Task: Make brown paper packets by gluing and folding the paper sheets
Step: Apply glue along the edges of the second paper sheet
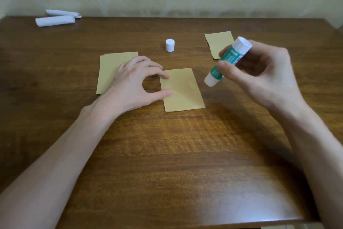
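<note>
A single brown paper sheet [182, 89] lies flat in the middle of the wooden table [167, 154]. My left hand [137, 82] presses the sheet's left edge with thumb and forefinger tips. My right hand [259, 74] holds a green-and-white glue stick [227, 61] tilted above the table, its uncapped end pointing down near the sheet's right edge, not touching it. The white cap [170, 45] stands behind the sheet. A stack of brown sheets [111, 69] lies under my left hand's far side. A folded brown packet [219, 44] rests at the back right.
Two white rolled paper bundles [55, 18] lie at the table's far left corner, next to the pale wall. The table's front edge runs along the bottom right of the view.
</note>
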Demonstrator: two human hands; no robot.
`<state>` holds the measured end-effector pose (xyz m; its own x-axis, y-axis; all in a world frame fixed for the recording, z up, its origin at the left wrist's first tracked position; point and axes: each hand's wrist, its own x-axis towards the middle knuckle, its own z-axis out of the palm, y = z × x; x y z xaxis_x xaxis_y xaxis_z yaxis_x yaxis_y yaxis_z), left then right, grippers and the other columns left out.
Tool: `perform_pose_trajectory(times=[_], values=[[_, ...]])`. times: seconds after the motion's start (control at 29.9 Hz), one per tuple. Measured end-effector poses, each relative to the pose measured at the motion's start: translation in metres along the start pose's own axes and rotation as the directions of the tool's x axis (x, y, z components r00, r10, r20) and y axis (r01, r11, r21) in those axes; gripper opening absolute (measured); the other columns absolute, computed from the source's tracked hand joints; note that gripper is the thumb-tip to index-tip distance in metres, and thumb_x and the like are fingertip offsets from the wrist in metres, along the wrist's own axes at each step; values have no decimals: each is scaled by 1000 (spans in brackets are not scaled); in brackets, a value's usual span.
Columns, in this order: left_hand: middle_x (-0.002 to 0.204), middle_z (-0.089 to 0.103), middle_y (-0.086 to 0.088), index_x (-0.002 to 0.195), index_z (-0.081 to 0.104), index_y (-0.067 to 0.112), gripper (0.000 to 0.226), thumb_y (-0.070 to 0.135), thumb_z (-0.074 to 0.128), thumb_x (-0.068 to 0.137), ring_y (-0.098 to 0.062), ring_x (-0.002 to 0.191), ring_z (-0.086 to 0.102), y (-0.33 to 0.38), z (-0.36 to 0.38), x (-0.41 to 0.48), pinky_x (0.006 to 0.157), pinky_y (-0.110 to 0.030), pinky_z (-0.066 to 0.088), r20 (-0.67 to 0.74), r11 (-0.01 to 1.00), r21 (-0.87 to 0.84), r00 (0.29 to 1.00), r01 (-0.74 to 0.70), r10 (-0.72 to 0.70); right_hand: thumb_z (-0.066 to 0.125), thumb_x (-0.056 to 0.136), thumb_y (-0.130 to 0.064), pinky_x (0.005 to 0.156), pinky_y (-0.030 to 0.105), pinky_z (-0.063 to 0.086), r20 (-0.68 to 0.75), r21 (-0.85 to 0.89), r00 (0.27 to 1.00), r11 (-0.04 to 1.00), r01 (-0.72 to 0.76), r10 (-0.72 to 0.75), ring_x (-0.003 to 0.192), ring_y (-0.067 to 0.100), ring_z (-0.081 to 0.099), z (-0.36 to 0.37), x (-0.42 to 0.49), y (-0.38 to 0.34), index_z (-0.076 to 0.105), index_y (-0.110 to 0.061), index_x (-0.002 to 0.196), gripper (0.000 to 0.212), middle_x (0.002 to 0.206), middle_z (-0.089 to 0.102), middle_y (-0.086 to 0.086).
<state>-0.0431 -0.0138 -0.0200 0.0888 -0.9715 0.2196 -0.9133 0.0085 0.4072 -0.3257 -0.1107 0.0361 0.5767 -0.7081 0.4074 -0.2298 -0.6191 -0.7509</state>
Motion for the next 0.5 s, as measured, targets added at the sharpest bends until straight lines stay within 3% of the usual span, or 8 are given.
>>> perform_pose_trajectory(times=[0.2,0.5], values=[[137,57,23,123,67,43,51,72,66,81,-7,139,36,2,-1,0,112,-45,28,-4,1000,-3,1000,-2,2,80,94,-20,94,32,61,181,15,983,1000,-10,7,103,13,75,20,-1,3,75,-6,111,23,110,77,-3],[137,55,13,122,57,46,52,72,70,79,-10,140,37,6,-3,0,115,-49,31,-3,999,-4,999,53,-53,80,93,-30,96,29,58,353,-76,935,997,20,8,107,6,72,36,-3,1,75,-28,110,18,107,76,-16]])
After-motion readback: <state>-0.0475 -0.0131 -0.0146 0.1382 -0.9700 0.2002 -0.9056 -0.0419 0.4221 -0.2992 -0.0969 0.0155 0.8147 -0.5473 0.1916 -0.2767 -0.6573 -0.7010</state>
